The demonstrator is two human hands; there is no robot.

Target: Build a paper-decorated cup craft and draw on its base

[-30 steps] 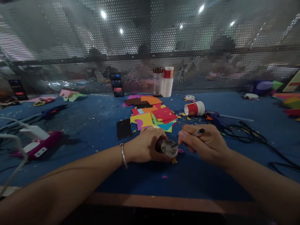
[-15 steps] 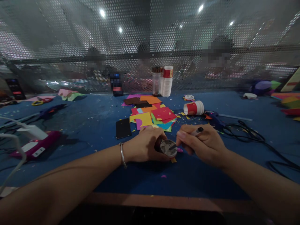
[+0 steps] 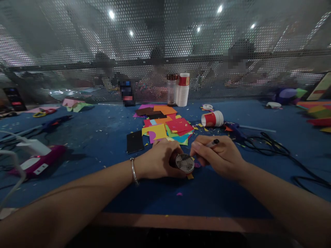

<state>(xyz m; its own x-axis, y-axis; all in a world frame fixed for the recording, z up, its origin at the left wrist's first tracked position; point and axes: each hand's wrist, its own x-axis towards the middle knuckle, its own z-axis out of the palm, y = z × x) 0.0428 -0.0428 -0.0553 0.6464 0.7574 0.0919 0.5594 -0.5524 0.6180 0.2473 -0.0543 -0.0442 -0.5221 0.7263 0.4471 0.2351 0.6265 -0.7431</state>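
My left hand (image 3: 161, 159) is wrapped round a small round object (image 3: 185, 165) with a pale, disc-shaped top and dark marks drawn on it. Its sides are mostly hidden by my fingers, so its kind is unclear. In my right hand (image 3: 222, 156) is a pen (image 3: 214, 143), pinched in a writing grip with its dark end sticking up past the knuckles. The pen's tip reaches the upper part of the pale top. Just beyond my left hand lies a pile of coloured paper (image 3: 178, 125).
A red-and-white paper cup (image 3: 212, 119) lies on its side. Farther back stand stacked cups (image 3: 183, 91) and a clear bottle (image 3: 171, 91). Glue guns (image 3: 234, 131) (image 3: 55, 123) with cables lie at both sides. A purple power strip (image 3: 42, 162) and a black square (image 3: 134, 142) are at left.
The pen tip has shifted slightly left and up on the pale top, and my right hand has moved a little left. My left hand keeps its hold.
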